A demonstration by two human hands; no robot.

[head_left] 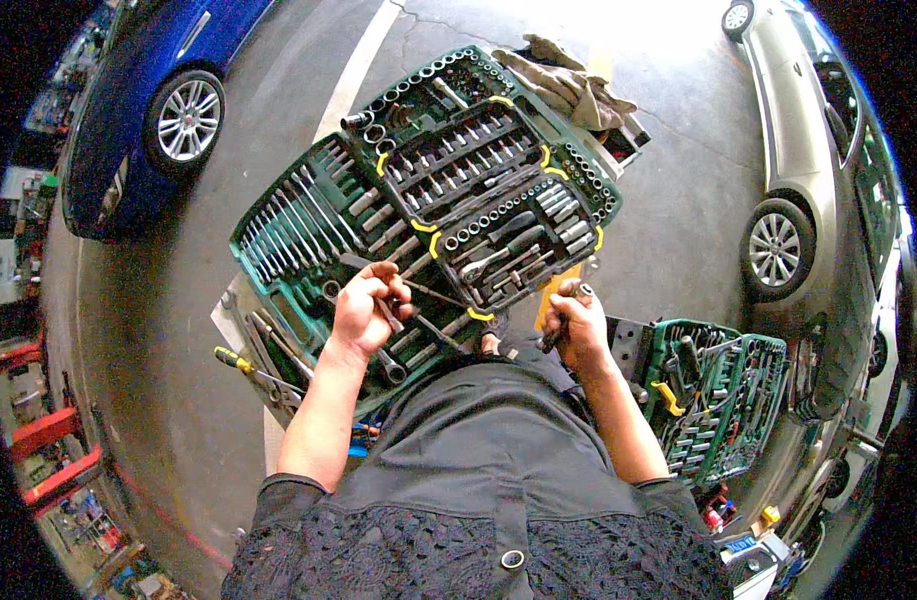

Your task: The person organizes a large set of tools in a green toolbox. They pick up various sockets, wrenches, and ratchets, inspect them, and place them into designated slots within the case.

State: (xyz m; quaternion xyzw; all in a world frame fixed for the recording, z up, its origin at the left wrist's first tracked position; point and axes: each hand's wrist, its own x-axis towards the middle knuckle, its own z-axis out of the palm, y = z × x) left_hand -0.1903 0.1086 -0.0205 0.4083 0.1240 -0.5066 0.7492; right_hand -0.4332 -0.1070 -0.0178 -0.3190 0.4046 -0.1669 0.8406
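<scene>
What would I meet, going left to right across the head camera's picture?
Blue car → person's left hand → silver ratchet lying in the tool case → person's right hand → beige car.

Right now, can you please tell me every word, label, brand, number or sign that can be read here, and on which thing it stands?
No text is clear enough to quote.
Tool in the right hand: any marks too small to read.
Wrenches in the green case: any marks too small.
Blue patch at lower right: perhaps lettering, too small and blurred.
Blue car's wheel: centre too small to read.
</scene>
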